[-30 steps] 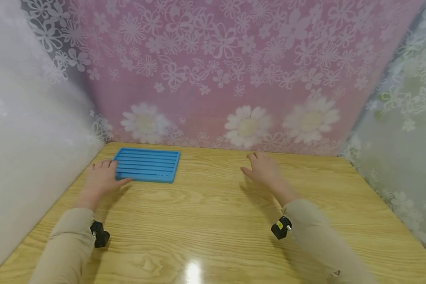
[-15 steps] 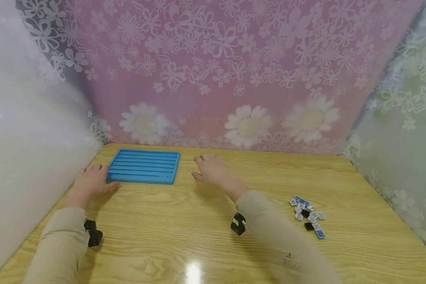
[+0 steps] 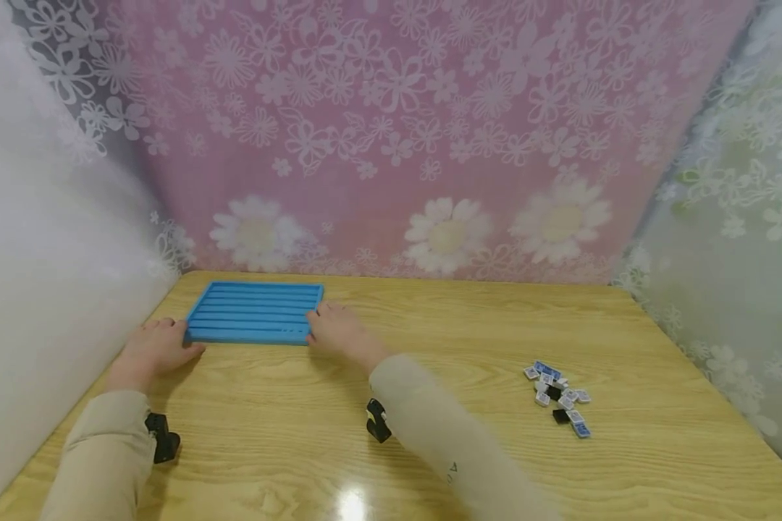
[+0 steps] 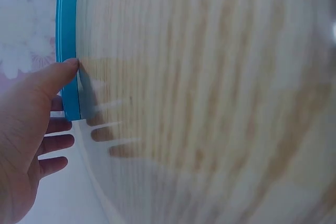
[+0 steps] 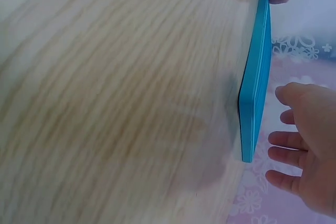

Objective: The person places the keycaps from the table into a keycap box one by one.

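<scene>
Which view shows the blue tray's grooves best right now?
The head view: the blue tray lies face-up, all its grooves visible, between the left hand and right hand. Both wrist views show only its thin edge.

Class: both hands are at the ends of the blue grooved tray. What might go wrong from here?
The left hand touches the blue tray only with its thumb at the corner, so a lift may tip it. The right hand is open beside the other end, not gripping. The sleeve could sweep the small tiles.
</scene>
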A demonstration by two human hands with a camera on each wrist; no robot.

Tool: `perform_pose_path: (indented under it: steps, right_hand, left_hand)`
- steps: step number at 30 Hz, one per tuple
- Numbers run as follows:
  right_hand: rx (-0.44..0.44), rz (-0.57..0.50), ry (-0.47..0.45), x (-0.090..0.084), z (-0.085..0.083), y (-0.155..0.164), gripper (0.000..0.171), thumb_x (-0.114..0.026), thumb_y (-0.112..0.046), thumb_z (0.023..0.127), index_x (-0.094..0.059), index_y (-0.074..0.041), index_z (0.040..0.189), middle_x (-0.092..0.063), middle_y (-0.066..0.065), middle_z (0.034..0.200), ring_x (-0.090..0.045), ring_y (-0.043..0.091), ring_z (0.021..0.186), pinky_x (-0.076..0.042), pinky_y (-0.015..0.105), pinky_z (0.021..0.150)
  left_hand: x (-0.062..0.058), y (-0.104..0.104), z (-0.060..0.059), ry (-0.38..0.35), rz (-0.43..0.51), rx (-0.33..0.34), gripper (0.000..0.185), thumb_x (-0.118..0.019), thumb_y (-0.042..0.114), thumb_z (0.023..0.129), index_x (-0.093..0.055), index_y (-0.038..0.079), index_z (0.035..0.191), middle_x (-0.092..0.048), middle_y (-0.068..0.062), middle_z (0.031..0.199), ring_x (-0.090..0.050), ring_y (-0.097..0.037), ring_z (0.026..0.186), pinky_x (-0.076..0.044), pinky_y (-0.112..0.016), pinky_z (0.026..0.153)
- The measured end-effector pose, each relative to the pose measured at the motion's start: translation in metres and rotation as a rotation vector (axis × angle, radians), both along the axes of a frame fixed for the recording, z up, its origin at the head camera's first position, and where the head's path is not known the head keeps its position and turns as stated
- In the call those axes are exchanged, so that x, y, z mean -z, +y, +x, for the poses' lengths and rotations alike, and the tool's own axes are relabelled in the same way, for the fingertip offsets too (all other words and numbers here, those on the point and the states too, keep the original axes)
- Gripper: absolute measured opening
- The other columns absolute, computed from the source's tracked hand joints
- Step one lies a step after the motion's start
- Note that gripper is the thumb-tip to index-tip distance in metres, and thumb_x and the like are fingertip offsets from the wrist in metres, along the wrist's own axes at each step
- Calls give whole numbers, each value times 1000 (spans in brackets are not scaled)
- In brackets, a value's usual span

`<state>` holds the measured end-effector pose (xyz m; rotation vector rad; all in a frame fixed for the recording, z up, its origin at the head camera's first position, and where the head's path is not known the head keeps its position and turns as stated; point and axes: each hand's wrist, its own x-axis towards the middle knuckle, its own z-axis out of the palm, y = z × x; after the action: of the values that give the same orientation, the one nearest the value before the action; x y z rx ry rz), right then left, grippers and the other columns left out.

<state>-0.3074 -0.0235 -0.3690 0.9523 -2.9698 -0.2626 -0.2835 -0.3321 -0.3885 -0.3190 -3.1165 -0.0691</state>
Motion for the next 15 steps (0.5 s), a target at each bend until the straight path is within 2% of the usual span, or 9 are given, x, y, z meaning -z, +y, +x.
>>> perform_pose_path:
  steps: [9, 15]
  right_hand:
    - [38, 56, 0, 5, 5, -11, 39, -41, -40, 98, -48, -21, 130, -49, 1, 122, -45, 17, 113, -42, 35, 92]
    - [27, 119, -2, 8, 9, -11, 40, -40, -40, 98, -46, -21, 133, -48, 1, 126, -44, 17, 116, -40, 36, 94]
  left_hand:
    - [-1, 1, -2, 36, -11, 20, 62, -62, 37, 85, -51, -17, 113, -51, -35, 109, -48, -51, 99, -40, -58, 83]
    - [-1, 1, -2, 41, -28, 36, 53, -65, 33, 84, -55, -14, 105, -55, -29, 99, -52, -47, 92, -43, -55, 77]
